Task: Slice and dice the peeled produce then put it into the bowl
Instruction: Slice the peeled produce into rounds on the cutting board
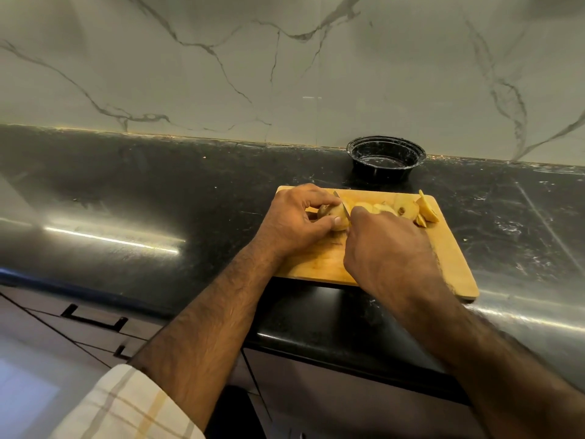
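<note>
Black counter (158, 198) with wooden board (449, 248): left hand (294, 220) pinching peeled produce (338, 217), right hand (389, 245) clenched around knife (343, 207).

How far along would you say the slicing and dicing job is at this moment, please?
Partly done: several cut slices lie at the far right of the cutting board. In hand: the left hand holds the uncut piece while the right hand works the knife through it. Left: finishing the slicing, dicing, and the transfer; the black bowl looks empty.
</note>
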A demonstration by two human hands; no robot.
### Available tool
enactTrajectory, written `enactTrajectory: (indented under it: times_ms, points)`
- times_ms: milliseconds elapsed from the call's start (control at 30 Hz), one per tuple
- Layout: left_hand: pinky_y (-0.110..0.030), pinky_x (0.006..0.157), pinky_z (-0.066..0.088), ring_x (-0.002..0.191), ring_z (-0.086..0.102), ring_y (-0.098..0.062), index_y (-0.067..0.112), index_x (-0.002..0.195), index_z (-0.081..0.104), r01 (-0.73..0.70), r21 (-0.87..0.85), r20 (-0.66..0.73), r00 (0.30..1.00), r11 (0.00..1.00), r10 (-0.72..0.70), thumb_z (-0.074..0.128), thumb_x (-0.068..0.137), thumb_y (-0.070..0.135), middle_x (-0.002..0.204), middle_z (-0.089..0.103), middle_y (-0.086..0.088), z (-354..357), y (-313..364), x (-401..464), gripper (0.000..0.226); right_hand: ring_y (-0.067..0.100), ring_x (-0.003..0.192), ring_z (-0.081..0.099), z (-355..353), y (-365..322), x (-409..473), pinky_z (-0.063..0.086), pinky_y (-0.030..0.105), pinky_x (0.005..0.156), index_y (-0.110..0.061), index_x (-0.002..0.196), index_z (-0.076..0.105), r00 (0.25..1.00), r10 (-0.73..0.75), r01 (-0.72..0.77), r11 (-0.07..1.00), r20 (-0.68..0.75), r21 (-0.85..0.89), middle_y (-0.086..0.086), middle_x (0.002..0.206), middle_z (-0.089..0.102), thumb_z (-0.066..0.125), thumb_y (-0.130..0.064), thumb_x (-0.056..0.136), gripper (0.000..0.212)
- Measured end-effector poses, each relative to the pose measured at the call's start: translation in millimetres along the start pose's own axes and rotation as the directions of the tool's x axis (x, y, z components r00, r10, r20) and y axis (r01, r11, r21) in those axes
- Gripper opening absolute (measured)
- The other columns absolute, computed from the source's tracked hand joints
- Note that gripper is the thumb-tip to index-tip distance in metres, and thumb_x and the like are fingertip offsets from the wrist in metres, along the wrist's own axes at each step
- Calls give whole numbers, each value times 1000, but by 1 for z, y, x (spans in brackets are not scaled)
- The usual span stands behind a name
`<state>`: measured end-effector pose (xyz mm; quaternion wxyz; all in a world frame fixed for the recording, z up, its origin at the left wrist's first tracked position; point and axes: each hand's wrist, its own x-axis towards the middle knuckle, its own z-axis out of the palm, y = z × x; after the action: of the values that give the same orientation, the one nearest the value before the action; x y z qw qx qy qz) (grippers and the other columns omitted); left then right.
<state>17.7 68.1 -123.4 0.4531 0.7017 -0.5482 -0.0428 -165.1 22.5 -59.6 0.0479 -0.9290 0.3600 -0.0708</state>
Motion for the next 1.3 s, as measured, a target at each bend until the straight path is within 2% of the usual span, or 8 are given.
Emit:
enactTrajectory:
  times_ms: [233, 300, 500, 633, 800, 1000, 1167, 1300]
  points:
    - [-27, 97, 60, 116, 66, -4, 21, 125, 76, -12, 4, -18, 1000, 1000, 12, 81, 91, 33, 124, 71, 9, 0, 1, -1, 37, 19, 84, 51, -8, -6, 17, 46, 38, 71, -23, 115, 57, 1000, 5, -6, 996, 11, 86, -4, 82, 45, 59, -33, 100, 18]
    - [-28, 97, 60, 115, 66, -4, 21, 124, 77, -5, 10, -24, 1000, 1000, 5, 82, 90, 35, 124, 71, 9, 0, 1, -1, 37, 20, 83, 51, -6, -1, 12, 45, 37, 70, -24, 110, 56, 1000, -2, 2, 998, -4, 70, -2, 87, 53, 55, -31, 101, 11]
    - [-36, 95, 62, 112, 67, -5, 23, 121, 78, 3, 8, -31, 1000, 1000, -2, 83, 88, 40, 121, 72, 10, 2, -1, 0, 38, 20, 89, 59, 4, 6, -1, 51, 38, 75, -25, 121, 57, 999, 1, -5, 997, 44, 83, -3, 93, 56, 52, -29, 103, 19]
    - [-37, 97, 61, 114, 66, -4, 22, 122, 78, -1, 2, -30, 1000, 1000, 1, 84, 88, 38, 121, 72, 11, 2, -1, -1, 38, 19, 91, 56, 5, 4, 10, 50, 37, 78, -23, 123, 57, 996, 15, -23, 996, 89, 83, -5, 85, 47, 55, -30, 103, 22]
    - [-35, 99, 60, 113, 66, -2, 24, 121, 78, 23, 16, -68, 997, 1000, -22, 84, 87, 38, 120, 72, 11, 3, -1, 1, 37, 18, 95, 60, 14, 11, -3, 55, 41, 89, -30, 122, 57, 990, 8, -21, 996, 140, 86, -5, 103, 60, 57, -34, 101, 21]
    - [-33, 98, 60, 114, 66, -2, 25, 121, 78, 21, 15, -34, 999, 1000, -21, 85, 87, 39, 120, 72, 13, 0, -1, 0, 38, 17, 85, 50, 11, 7, 9, 46, 36, 78, -27, 128, 55, 987, -31, 30, 999, 160, 12, -7, 83, 42, 60, -33, 100, 29]
    - [-30, 99, 58, 112, 65, 0, 27, 127, 74, 39, 47, -45, 998, 998, -37, 81, 90, 42, 124, 69, 14, 2, 1, -1, 40, 15, 90, 48, 8, 13, -4, 48, 40, 90, -31, 128, 54, 979, -63, 61, 998, 193, 13, -7, 99, 51, 60, -34, 101, 28]
    - [-35, 95, 61, 113, 65, -5, 33, 128, 69, 24, 68, -6, 1000, 997, -24, 79, 90, 44, 126, 68, 12, 4, 4, -1, 40, 16, 92, 55, 6, 20, -8, 51, 43, 90, -30, 123, 53, 986, -18, 8, 998, 164, 63, -9, 95, 52, 55, -31, 102, 21]
